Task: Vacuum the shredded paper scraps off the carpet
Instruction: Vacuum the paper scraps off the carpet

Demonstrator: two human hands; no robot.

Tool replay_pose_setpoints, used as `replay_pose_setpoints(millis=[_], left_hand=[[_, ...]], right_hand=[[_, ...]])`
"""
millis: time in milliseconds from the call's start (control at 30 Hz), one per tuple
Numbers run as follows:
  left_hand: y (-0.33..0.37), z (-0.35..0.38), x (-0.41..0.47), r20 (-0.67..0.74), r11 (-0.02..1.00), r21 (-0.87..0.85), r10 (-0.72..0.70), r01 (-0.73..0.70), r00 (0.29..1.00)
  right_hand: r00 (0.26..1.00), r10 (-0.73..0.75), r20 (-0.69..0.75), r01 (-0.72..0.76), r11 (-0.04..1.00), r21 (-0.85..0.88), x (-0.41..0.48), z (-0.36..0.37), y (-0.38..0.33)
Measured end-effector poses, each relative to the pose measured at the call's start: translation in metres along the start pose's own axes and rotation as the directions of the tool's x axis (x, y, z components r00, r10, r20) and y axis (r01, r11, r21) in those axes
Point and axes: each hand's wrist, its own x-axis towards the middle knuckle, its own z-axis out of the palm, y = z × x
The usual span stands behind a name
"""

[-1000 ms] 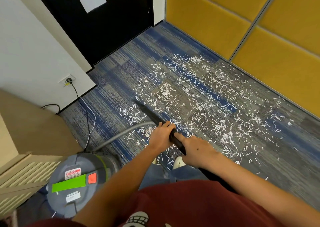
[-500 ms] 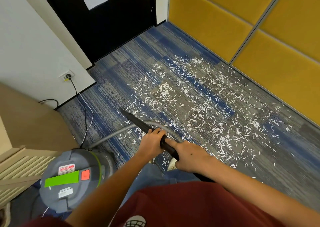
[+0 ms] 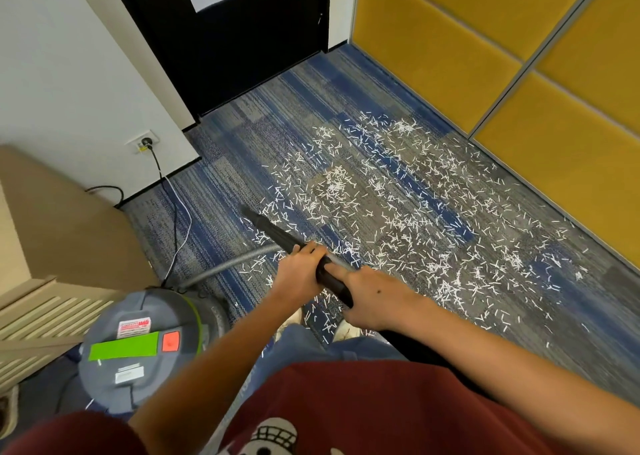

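White shredded paper scraps [image 3: 398,219] lie scattered over a blue and grey striped carpet [image 3: 242,135]. Taking the picture as a clock face, they spread from the centre out toward 2 and 4 o'clock, with a few near the person's feet at 6 o'clock.

A black vacuum nozzle [image 3: 273,232] slants across the centre. Its narrow tip points to 10 o'clock and sits low at the left edge of the scraps. The left hand [image 3: 301,274] wraps its fingers around the tube. The right hand [image 3: 374,298] clamps the same tube just behind it, toward 5 o'clock. Both arms reach in from the bottom of the view.

A grey ribbed hose [image 3: 225,264] curves from under the hands toward 8 o'clock, to a round grey vacuum canister [image 3: 138,347] with a green strip and a red button on its lid. A black cord [image 3: 160,168] runs up toward 10 o'clock to a wall socket [image 3: 145,141].

A beige cabinet [image 3: 62,219] stands at 9 o'clock, a black door [image 3: 242,56] at 12 o'clock, and yellow wall panels [image 3: 450,38] at 2 o'clock. A dark red shirt [image 3: 346,409] fills the view at 6 o'clock.
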Motion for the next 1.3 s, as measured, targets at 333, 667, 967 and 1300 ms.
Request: replay_pose_setpoints(millis=[333, 667, 967, 1300], left_hand=[[0.007, 0.007, -0.008, -0.028, 0.998, -0.06, -0.016, 0.014, 0.999], [0.03, 0.013, 0.006, -0.053, 0.994, -0.104, 0.034, -0.04, 0.998], [0.037, 0.016, 0.019, -0.039, 0.991, -0.104, 0.077, -0.081, 0.996], [0.022, 0.015, 0.004, -0.05, 0.995, -0.09, 0.042, -0.047, 0.998]], right_hand=[[0.998, -0.008, 0.057, 0.01, 0.999, -0.033, -0.004, -0.001, 0.003], [0.997, 0.072, 0.035, -0.071, 0.997, -0.032, -0.015, -0.005, 0.017], [0.992, 0.127, 0.029, -0.126, 0.992, -0.011, -0.017, -0.006, 0.022], [0.996, 0.071, 0.052, -0.071, 0.997, -0.005, -0.013, 0.0, 0.013]])
